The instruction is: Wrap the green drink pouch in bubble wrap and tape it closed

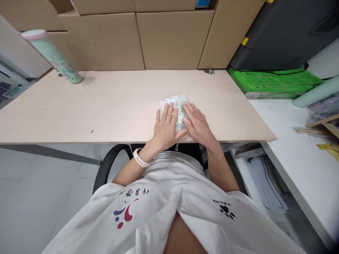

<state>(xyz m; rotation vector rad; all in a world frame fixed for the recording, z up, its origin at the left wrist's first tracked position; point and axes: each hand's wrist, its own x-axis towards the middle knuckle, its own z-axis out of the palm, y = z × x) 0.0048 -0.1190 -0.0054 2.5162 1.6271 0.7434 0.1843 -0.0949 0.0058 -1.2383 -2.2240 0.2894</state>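
Observation:
A bubble-wrapped packet [180, 112] lies flat on the desk near its front edge, with something greenish and a bit of orange showing through the clear wrap. My left hand [166, 124] rests palm down on the packet's left part, fingers stretched out and pointing away from me. On its right side, my right hand [198, 123] lies with the fingers extended, the fingertips and thumb touching the wrap. Both hands cover parts of the packet, so its contents cannot be made out.
Cardboard boxes [174, 40] line the back of the desk [119, 102]. A mint-green tumbler [59, 61] stands at the back left. On the right, a dark case [278, 38] sits over a green box [267, 83], beside a white side table [299, 165].

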